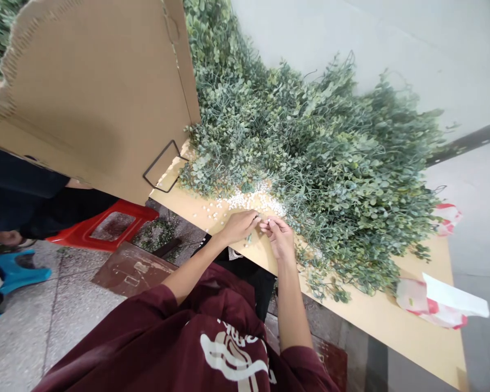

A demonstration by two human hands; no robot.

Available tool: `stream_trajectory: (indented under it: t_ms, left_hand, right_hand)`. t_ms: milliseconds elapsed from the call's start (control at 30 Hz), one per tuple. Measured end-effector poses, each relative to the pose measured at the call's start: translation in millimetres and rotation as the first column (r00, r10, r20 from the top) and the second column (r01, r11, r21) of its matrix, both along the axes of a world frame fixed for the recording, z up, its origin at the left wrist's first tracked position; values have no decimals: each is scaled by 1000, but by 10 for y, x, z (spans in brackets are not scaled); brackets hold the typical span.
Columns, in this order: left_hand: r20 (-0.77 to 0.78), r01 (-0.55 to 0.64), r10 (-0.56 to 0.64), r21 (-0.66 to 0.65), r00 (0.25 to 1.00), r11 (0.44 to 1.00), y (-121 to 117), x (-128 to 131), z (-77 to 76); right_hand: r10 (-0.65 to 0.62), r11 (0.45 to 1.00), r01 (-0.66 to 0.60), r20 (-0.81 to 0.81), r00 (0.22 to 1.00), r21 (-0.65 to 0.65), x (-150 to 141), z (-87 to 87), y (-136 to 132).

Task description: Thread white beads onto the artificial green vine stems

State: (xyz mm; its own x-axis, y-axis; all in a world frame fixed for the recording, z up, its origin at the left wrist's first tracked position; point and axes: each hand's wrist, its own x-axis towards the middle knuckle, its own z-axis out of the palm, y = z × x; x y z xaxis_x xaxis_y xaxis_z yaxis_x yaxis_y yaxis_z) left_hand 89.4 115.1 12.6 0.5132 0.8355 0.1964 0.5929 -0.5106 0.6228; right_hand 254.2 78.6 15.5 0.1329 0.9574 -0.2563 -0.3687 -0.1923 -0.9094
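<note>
My left hand (237,226) and my right hand (281,237) meet at the near edge of a light wooden table (400,321). Both are pinched together, fingertips touching, around something small and white that I cannot make out. Just beyond them lies a scatter of small white beads (251,201). Behind the beads a big heap of artificial green leafy sprigs (322,163) covers most of the table. A few loose sprigs lie right by my right hand.
A large cardboard sheet (93,92) stands at the left end of the table. A red plastic stool (106,226) and a blue one (18,272) stand on the floor, with another person's dark clothing (20,188) beside them. Red-and-white plastic bags (430,305) lie on the table's right.
</note>
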Motion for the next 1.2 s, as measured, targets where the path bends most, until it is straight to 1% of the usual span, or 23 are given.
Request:
stream_trajectory:
  t_ms: [133,233,467,633,833,1000,1200]
  left_hand:
    - [-14,7,-7,-44,1000,999,-22,-10,69]
    - [-21,33,-34,-77,999,997,-18,-22,88]
    - [10,160,-160,-98,987,982,6,-29,31]
    - [51,211,-207,-106,977,972,11,-29,-6]
    - [59,232,-228,-91,972,968,14,-31,-30]
    - [89,227,-219,-95,972,969,14,-31,-39]
    - [98,212,-202,-106,975,972,8,-26,-28]
  right_hand:
    - [7,1000,-7,17,1000,6,1,-31,8]
    - [8,1000,-8,5,1000,4,11,-40,10]
    - [44,999,-44,16,999,11,24,-49,15]
    - [89,995,-90,58,994,28,21,-62,2]
    - [88,995,-91,90,992,32,10,-74,-12]
    - [78,996,-84,128,989,44,-2,-86,-17]
    - [46,997,-53,116,992,64,-14,-96,-22]
